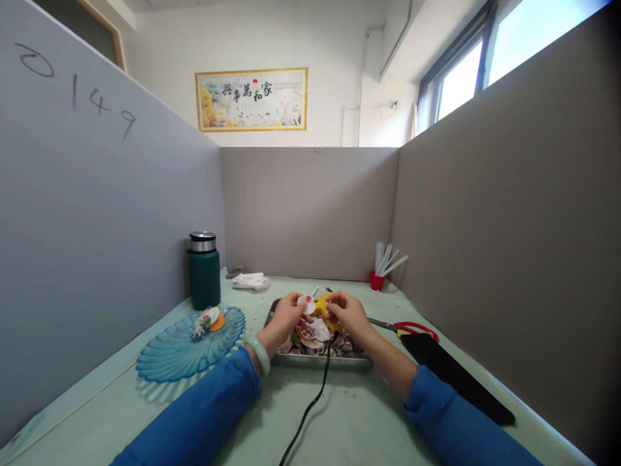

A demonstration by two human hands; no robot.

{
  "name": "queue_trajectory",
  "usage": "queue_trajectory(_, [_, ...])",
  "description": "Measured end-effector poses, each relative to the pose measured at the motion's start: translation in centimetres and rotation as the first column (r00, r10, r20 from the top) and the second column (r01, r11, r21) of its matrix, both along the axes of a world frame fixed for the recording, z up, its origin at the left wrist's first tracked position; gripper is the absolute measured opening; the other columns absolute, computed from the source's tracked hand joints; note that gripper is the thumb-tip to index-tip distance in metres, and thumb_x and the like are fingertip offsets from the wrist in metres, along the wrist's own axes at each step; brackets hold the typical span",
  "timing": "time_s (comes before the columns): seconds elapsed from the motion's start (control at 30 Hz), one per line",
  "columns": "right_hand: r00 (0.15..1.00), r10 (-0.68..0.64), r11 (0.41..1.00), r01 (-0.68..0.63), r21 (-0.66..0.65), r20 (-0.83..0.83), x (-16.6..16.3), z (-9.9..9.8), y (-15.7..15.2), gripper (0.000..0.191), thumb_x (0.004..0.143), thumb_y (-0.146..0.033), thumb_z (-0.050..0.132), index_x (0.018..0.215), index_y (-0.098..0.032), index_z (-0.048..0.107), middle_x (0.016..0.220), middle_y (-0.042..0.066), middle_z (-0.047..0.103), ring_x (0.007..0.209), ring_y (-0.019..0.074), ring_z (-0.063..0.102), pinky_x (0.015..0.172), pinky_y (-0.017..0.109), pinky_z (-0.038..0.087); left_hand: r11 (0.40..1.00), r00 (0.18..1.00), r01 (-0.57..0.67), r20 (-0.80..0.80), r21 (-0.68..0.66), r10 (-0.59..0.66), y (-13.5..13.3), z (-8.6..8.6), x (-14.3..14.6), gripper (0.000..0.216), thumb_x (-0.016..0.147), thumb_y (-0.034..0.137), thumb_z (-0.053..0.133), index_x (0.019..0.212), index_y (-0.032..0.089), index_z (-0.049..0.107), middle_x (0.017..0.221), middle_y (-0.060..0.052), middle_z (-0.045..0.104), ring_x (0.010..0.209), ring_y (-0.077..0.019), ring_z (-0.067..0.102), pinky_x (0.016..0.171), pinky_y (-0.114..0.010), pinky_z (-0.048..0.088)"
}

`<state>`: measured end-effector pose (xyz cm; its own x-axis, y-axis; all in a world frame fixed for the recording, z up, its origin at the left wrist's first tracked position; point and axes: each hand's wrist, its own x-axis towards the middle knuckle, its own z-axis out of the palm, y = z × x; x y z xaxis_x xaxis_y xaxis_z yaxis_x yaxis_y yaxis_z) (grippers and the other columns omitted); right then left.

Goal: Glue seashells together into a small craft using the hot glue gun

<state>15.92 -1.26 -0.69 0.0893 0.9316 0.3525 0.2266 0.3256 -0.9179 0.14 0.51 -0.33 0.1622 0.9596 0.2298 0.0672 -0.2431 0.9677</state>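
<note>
My left hand pinches a small white shell above a metal tray filled with several shells. My right hand is closed round a yellow glue gun, its nozzle close to the white shell. A black cord runs from the gun over the tray's front rim toward me. Both forearms are in blue sleeves, and a pale bangle sits on my left wrist.
A blue shell-shaped glass plate with a few shells lies at left. A dark green flask stands behind it. Red-handled scissors and a black sheath lie at right. A red cup of white sticks stands at the back. Partition walls enclose the table.
</note>
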Motion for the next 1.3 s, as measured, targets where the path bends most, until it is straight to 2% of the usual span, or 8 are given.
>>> queue_trajectory(0.1, [0.962,0.097,0.993,-0.11,-0.038,-0.256,-0.2,0.2,-0.4,0.019,0.068,-0.025,0.058,0.084,-0.015,0.056,0.066,0.001,0.065,0.056,0.0134,0.062,0.054,0.024,0.05,0.999,0.999,0.04,-0.011,-0.018,-0.04,-0.3,0.1,0.1,0.013,0.074,0.014,0.051,0.087,0.013,0.051,0.076,-0.005,0.061,0.051,-0.0142,0.062,0.04,-0.02,0.046])
queue_trajectory(0.23, [0.929,0.13,0.986,-0.159,-0.055,-0.347,-0.3,0.2,-0.7,0.021,0.068,-0.029,0.063,0.08,-0.013,0.058,0.065,0.002,0.065,0.051,0.0107,0.06,0.049,0.021,0.049,0.994,0.993,0.113,-0.032,0.001,-0.113,-0.4,0.3,0.2,0.02,0.074,0.012,0.049,0.093,0.011,0.053,0.081,-0.007,0.062,0.052,-0.014,0.062,0.041,-0.021,0.047])
queue_trajectory(0.37, [0.908,0.117,0.987,-0.151,-0.054,-0.401,-0.4,0.1,-0.8,0.022,0.065,-0.03,0.066,0.079,-0.014,0.059,0.068,0.003,0.066,0.049,0.0094,0.059,0.047,0.02,0.048,0.987,0.986,0.158,-0.044,0.004,-0.158,-0.6,0.5,0.2,0.023,0.072,0.015,0.053,0.094,0.01,0.056,0.081,-0.008,0.064,0.053,-0.0141,0.062,0.041,-0.021,0.047])
queue_trajectory(0.47, [0.919,0.09,0.99,-0.126,-0.068,-0.385,-0.6,-0.1,-0.8,0.024,0.064,-0.033,0.066,0.077,-0.014,0.058,0.071,0.004,0.067,0.048,0.009,0.058,0.044,0.018,0.045,0.983,0.982,0.182,-0.043,0.013,-0.182,-0.9,0.6,0.2,0.022,0.072,0.022,0.058,0.091,0.01,0.058,0.076,-0.007,0.064,0.052,-0.0134,0.062,0.041,-0.02,0.046])
queue_trajectory(0.6, [0.94,0.032,0.996,-0.058,-0.065,-0.341,-0.9,-0.4,-0.7,0.027,0.063,-0.036,0.066,0.075,-0.014,0.057,0.06,-0.001,0.06,0.045,0.0078,0.051,0.036,0.016,0.035,0.979,0.979,0.202,-0.034,0.019,-0.201,-0.9,0.6,0.2,0.028,0.074,0.035,0.06,0.087,0.011,0.058,0.069,-0.005,0.062,0.052,-0.0134,0.061,0.041,-0.019,0.045])
queue_trajectory(0.77, [0.943,0.012,0.996,-0.039,-0.075,-0.334,-1.0,-0.8,-0.5,0.03,0.06,-0.04,0.067,0.075,-0.015,0.057,0.052,-0.005,0.054,0.042,0.0079,0.046,0.036,0.017,0.033,0.972,0.973,0.233,-0.009,0.04,-0.233,-0.4,0.1,0.2,0.034,0.073,0.043,0.06,0.087,0.011,0.059,0.069,-0.004,0.062,0.05,-0.0129,0.061,0.041,-0.019,0.045])
queue_trajectory(1.1, [0.953,0.006,0.997,-0.031,-0.077,-0.302,-1.3,-0.1,-1.6,0.024,0.06,-0.035,0.064,0.07,-0.016,0.054,0.049,-0.006,0.053,0.041,0.0081,0.045,0.037,0.018,0.032,0.967,0.967,0.252,0.019,0.034,-0.252,-0.5,0.2,0.2,0.037,0.073,0.043,0.061,0.09,0.01,0.059,0.073,-0.007,0.063,0.053,-0.013,0.062,0.042,-0.018,0.046])
queue_trajectory(1.3, [0.968,0.012,0.999,-0.021,-0.032,-0.252,-1.3,0.1,-1.9,0.021,0.061,-0.034,0.063,0.068,-0.017,0.053,0.047,-0.006,0.052,0.04,0.0082,0.045,0.038,0.019,0.033,0.971,0.97,0.24,0.028,0.014,-0.241,-0.8,0.4,0.2,0.038,0.072,0.044,0.062,0.09,0.011,0.059,0.073,-0.006,0.062,0.052,-0.0127,0.062,0.041,-0.018,0.046])
